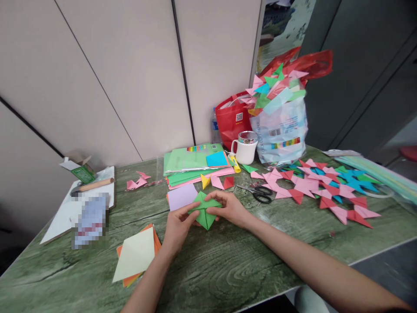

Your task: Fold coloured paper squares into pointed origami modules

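A partly folded green paper [205,214] lies on the green wood-grain table [228,269] in the middle of the view. My left hand [177,224] pinches its left edge, fingers closed on the paper. My right hand [230,208] presses and grips its right side from above. A lilac paper sheet [180,196] lies just behind the green piece. Black-handled scissors [259,192] rest a little right of my right hand.
A stack of coloured paper [192,167] and a white mug [245,150] stand behind. Several folded pink, red and blue pieces [325,187] spread at right, below a plastic bag [282,126] full of more. Yellow and orange sheets [137,256] lie front left; white board [65,213] far left.
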`<action>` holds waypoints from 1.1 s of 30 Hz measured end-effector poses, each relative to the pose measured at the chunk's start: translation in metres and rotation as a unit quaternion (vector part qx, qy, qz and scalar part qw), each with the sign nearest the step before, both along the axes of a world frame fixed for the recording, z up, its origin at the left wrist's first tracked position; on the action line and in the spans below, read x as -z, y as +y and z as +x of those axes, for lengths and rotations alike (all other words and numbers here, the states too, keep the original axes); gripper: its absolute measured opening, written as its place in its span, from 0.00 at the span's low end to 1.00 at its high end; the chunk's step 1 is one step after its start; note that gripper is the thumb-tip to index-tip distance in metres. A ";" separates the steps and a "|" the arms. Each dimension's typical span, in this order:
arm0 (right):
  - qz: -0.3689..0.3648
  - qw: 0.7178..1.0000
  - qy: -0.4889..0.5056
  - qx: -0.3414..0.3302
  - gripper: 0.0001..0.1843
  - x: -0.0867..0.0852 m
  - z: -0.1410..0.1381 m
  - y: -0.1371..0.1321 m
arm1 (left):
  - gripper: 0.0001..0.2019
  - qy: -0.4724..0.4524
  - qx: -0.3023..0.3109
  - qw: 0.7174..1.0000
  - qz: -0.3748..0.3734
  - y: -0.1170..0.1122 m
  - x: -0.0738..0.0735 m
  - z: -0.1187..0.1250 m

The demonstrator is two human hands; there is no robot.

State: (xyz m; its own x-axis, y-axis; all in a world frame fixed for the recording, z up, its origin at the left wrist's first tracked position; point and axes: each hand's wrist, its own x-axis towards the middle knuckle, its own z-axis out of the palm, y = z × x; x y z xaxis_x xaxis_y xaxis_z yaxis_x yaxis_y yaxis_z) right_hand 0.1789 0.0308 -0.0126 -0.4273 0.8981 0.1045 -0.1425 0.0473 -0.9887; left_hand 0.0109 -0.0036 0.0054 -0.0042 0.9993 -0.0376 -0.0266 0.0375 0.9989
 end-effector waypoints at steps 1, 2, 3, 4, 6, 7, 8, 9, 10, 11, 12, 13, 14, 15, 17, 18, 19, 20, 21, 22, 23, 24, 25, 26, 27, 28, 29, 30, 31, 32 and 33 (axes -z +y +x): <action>-0.001 1.000 -0.002 0.001 0.18 0.000 0.000 0.000 | 0.14 0.006 -0.002 1.000 -0.001 0.000 0.000 0.000; -0.003 1.000 -0.003 0.001 0.18 0.000 0.000 -0.001 | 0.13 0.013 -0.004 1.000 0.002 0.001 0.000 -0.001; -0.005 1.000 -0.003 0.002 0.19 -0.001 0.000 -0.001 | 0.12 0.023 -0.006 1.000 0.010 0.001 0.001 -0.001; -0.008 1.000 -0.003 0.002 0.20 -0.001 -0.001 -0.001 | 0.11 0.038 -0.011 0.999 0.022 0.001 0.001 -0.002; -0.014 1.000 0.003 0.009 0.20 -0.001 -0.001 -0.002 | 0.10 0.071 -0.020 0.996 0.047 0.001 0.001 -0.003; -0.015 1.000 0.010 0.015 0.19 -0.001 -0.001 -0.002 | 0.10 0.083 -0.024 0.995 0.057 0.001 0.001 -0.003; -0.014 0.999 0.019 0.024 0.18 -0.001 -0.001 -0.001 | 0.09 0.091 -0.027 0.993 0.066 0.001 0.001 -0.003; -0.012 0.999 0.032 0.035 0.18 0.000 -0.001 -0.001 | 0.09 0.094 -0.030 0.992 0.072 0.001 0.000 -0.003; -0.011 0.998 0.046 0.046 0.18 0.000 -0.001 0.000 | 0.09 0.090 -0.034 0.992 0.079 0.001 0.000 -0.003; -0.009 0.997 0.057 0.058 0.18 0.001 -0.001 0.000 | 0.10 0.079 -0.039 0.992 0.087 0.001 0.000 -0.003; -0.005 0.996 0.065 0.069 0.20 0.001 -0.002 0.000 | 0.13 0.065 -0.045 0.992 0.098 0.001 0.001 -0.003; 0.003 0.995 0.067 0.079 0.20 0.001 -0.002 0.001 | 0.16 0.050 -0.055 0.991 0.111 0.001 0.001 -0.003; 0.013 0.994 0.064 0.087 0.20 0.001 -0.002 0.001 | 0.20 0.038 -0.067 0.989 0.125 0.002 0.001 -0.003; 0.027 0.993 0.059 0.096 0.19 0.001 -0.002 0.000 | 0.24 0.032 -0.080 0.986 0.140 0.002 0.001 -0.003; 0.056 0.991 0.053 0.113 0.16 0.000 -0.003 -0.001 | 0.28 0.047 -0.104 0.980 0.162 0.001 0.001 -0.003; 0.069 0.989 0.054 0.122 0.14 0.000 -0.003 -0.002 | 0.29 0.061 -0.112 0.978 0.167 0.000 0.000 -0.003; 0.081 0.986 0.054 0.132 0.12 0.000 -0.004 -0.003 | 0.28 0.076 -0.111 0.977 0.166 0.000 0.000 -0.002; 0.093 0.984 0.053 0.143 0.10 0.000 -0.004 -0.004 | 0.27 0.088 -0.106 0.977 0.164 -0.002 -0.001 -0.002; 0.107 0.981 0.048 0.154 0.08 0.000 -0.004 -0.004 | 0.27 0.097 -0.099 0.977 0.161 -0.003 -0.003 -0.001; 0.121 0.978 0.040 0.164 0.07 -0.001 -0.004 -0.005 | 0.26 0.103 -0.088 0.978 0.156 -0.005 -0.004 0.001; 0.136 0.975 0.029 0.172 0.05 -0.002 -0.004 -0.006 | 0.26 0.106 -0.076 0.980 0.153 -0.006 -0.006 0.002; 0.155 0.972 0.017 0.177 0.04 -0.002 -0.003 -0.007 | 0.26 0.105 -0.064 0.981 0.147 -0.008 -0.007 0.003; 0.177 0.968 0.004 0.178 0.03 -0.003 -0.003 -0.009 | 0.26 0.101 -0.045 0.984 0.137 -0.009 -0.009 0.004; 0.202 0.963 -0.009 0.176 0.02 -0.005 -0.003 -0.010 | 0.25 0.095 -0.025 0.987 0.129 -0.011 -0.009 0.005; 0.230 0.958 -0.022 0.172 0.03 -0.006 -0.002 -0.011 | 0.22 0.089 -0.009 0.989 0.120 -0.011 -0.010 0.005; 0.259 0.951 -0.034 0.166 0.04 -0.007 -0.002 -0.012 | 0.19 0.086 0.005 0.990 0.112 -0.012 -0.010 0.005; 0.288 0.943 -0.046 0.160 0.05 -0.009 -0.002 -0.014 | 0.16 0.086 0.009 0.990 0.109 -0.012 -0.009 0.005; 0.313 0.935 -0.056 0.157 0.06 -0.010 -0.001 -0.015 | 0.13 0.089 0.004 0.990 0.110 -0.012 -0.009 0.004; 0.332 0.927 -0.064 0.160 0.06 -0.011 -0.001 -0.016 | 0.11 0.095 -0.009 0.989 0.115 -0.011 -0.008 0.004; 0.346 0.920 -0.071 0.171 0.06 -0.012 -0.001 -0.016 | 0.10 0.102 -0.027 0.987 0.124 -0.011 -0.007 0.003; 0.354 0.913 -0.075 0.189 0.05 -0.012 0.000 -0.016 | 0.10 0.108 -0.045 0.984 0.134 -0.010 -0.006 0.002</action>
State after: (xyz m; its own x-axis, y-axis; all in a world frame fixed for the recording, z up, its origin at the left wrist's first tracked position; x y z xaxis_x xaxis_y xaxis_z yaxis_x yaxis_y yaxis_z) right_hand 0.1786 0.0143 -0.0007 -0.1580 0.7150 0.6810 0.1512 0.6991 -0.6989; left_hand 0.0133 -0.0140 0.0118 -0.0725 0.9683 0.2391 0.1970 -0.2211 0.9551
